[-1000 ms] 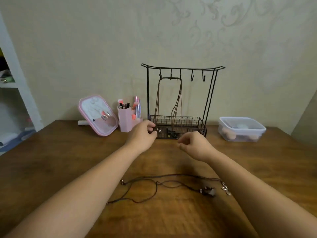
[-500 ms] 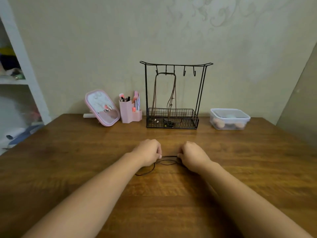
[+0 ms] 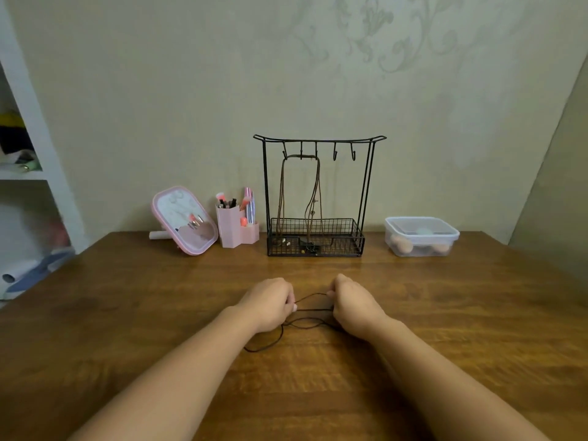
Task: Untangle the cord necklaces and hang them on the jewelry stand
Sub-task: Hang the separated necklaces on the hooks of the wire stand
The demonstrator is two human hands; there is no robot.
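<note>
A dark cord necklace [image 3: 310, 310] lies in loops on the wooden table [image 3: 127, 313] between my hands. My left hand [image 3: 270, 302] pinches the cord at its left side, and my right hand [image 3: 353, 302] grips it at the right, so short strands stretch between them. A loose loop trails left under my left wrist. Behind them stands the black wire jewelry stand [image 3: 318, 198] with a basket base. Brown cord necklaces [image 3: 300, 192] hang from its left hooks, their ends resting in the basket. Two right hooks are bare.
A pink-rimmed mirror [image 3: 184, 219] and a pink holder [image 3: 235, 226] with brushes stand left of the stand. A clear lidded box [image 3: 421, 235] sits to its right. A white shelf unit [image 3: 28, 173] borders the table's left side.
My hands came back from the stand's basket down to the cord on the table and took hold of it. The camera tilted, so the stand now appears farther away.
</note>
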